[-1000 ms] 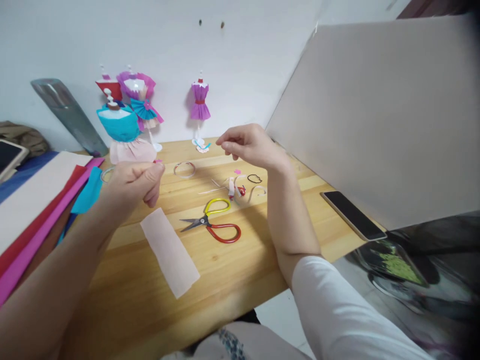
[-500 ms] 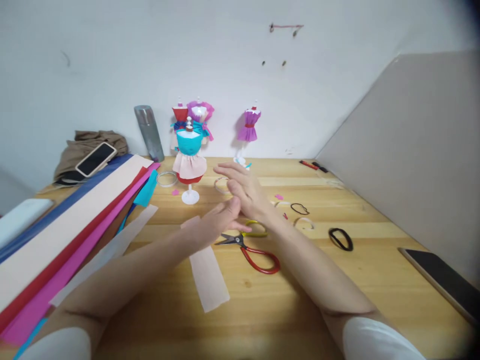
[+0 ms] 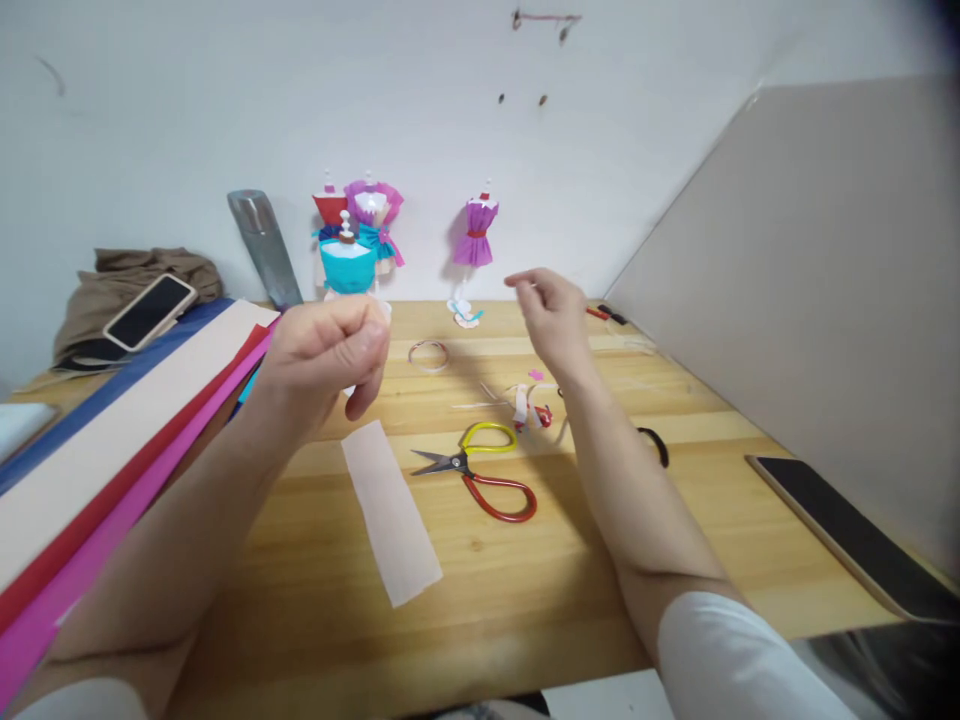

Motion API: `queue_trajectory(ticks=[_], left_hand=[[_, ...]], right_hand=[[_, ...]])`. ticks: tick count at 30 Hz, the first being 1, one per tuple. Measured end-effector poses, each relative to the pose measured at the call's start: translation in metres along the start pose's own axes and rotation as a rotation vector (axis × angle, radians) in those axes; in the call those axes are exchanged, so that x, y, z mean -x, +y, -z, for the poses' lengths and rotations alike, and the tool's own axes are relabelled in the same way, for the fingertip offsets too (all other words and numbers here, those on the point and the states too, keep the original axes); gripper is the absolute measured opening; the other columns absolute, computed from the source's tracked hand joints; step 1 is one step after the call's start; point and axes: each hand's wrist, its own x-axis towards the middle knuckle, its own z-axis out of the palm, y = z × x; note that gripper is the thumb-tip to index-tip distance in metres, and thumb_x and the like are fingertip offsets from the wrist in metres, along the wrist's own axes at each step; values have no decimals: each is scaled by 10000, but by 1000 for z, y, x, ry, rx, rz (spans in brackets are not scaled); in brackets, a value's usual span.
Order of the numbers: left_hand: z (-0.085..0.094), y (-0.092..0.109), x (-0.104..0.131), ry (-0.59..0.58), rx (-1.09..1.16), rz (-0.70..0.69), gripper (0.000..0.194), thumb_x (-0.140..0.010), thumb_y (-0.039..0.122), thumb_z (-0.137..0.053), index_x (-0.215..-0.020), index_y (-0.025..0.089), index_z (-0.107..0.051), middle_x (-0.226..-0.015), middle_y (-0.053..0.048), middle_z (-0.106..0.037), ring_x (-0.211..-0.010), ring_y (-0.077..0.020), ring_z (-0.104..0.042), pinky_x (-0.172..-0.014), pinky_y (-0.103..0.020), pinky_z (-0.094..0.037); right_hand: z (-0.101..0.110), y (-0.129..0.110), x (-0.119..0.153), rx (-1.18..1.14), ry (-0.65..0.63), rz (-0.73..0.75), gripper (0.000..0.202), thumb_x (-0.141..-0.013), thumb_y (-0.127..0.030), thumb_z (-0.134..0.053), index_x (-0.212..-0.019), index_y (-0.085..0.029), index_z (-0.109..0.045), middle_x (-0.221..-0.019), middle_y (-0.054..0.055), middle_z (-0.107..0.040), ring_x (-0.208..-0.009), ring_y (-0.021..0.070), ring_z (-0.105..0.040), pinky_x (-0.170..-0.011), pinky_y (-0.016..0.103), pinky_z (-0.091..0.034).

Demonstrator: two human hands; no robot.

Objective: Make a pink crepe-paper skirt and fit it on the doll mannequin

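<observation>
My left hand [image 3: 330, 355] is raised in front of the dress form with the turquoise top [image 3: 349, 267], its fingers curled in; nothing shows in it. To the right, my right hand [image 3: 553, 315] hovers above the table, fingers bent and drawn together, with nothing seen between them. Between and below the hands lie scissors [image 3: 457, 463] with one yellow and one red handle, blades parted and pointing left. A pale pink strip [image 3: 391, 515] lies flat to their left. Beyond the right forearm's left side is a small heap of red and white scraps [image 3: 531, 410].
Long coloured strips [image 3: 127, 450] cover the left side, near a phone [image 3: 150, 312], brown cloth [image 3: 94, 300] and a grey bottle [image 3: 264, 248]. A purple-dressed form [image 3: 477, 232] stands at the wall. Around are a ring [image 3: 429, 356] and a dark tablet-like device [image 3: 847, 530] at right.
My hands were touching over the scissors; they have moved apart, left hand up and left, right hand up and right. Fingers are now curled. The view has shifted, and the scrap heap now shows.
</observation>
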Motion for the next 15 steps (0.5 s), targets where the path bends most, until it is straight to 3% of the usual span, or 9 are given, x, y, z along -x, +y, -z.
queue_trajectory(ticks=[3,6,9,12,14,15], left_hand=[[3,-8,1,-27,-151,-28,470,-896,406,-586,-487,200,-483,-441,14,-421,-419,-117,-414,-424,-282,-273],[11,-11,-2,55,-145,-63,572,-897,511,-580,-435,211,-427,-386,20,-384,-393,-127,-416,-439,-294,-317],[21,-6,-4,64,-172,-91,642,-824,683,-567,-405,211,-450,-378,5,-414,-402,-147,-494,-464,-304,-383],[22,0,-1,-59,-268,-106,797,-738,893,-319,-429,210,-588,-448,-68,-564,-495,-192,-582,-539,-340,-464],[11,1,3,-188,-350,-106,853,-736,910,-251,-533,211,-696,-570,-94,-675,-574,-212,-625,-602,-353,-495],[3,0,6,-261,-353,-83,775,-773,863,-335,-612,217,-732,-640,-86,-708,-613,-217,-642,-634,-355,-508]], right_hand=[[-6,-8,4,116,-223,-7,209,-857,-267,-509,-827,-181,-698,-646,33,-612,-652,185,-568,-626,296,-412],[-12,-10,8,185,-444,-30,242,-838,-155,-475,-875,-168,-715,-611,30,-620,-584,164,-552,-590,275,-399],[-16,-14,12,148,-763,4,253,-774,-81,-499,-863,-163,-721,-635,19,-648,-554,135,-548,-576,255,-399],[-25,-29,23,34,-1040,151,202,-737,-71,-543,-745,-175,-715,-631,-8,-646,-551,123,-542,-574,253,-405],[-35,-44,36,-38,-1058,235,188,-724,-72,-573,-681,-190,-713,-629,-10,-661,-576,139,-568,-577,265,-418],[-41,-52,45,-48,-1023,243,194,-721,-74,-585,-681,-207,-720,-665,-6,-689,-609,152,-592,-598,275,-435]])
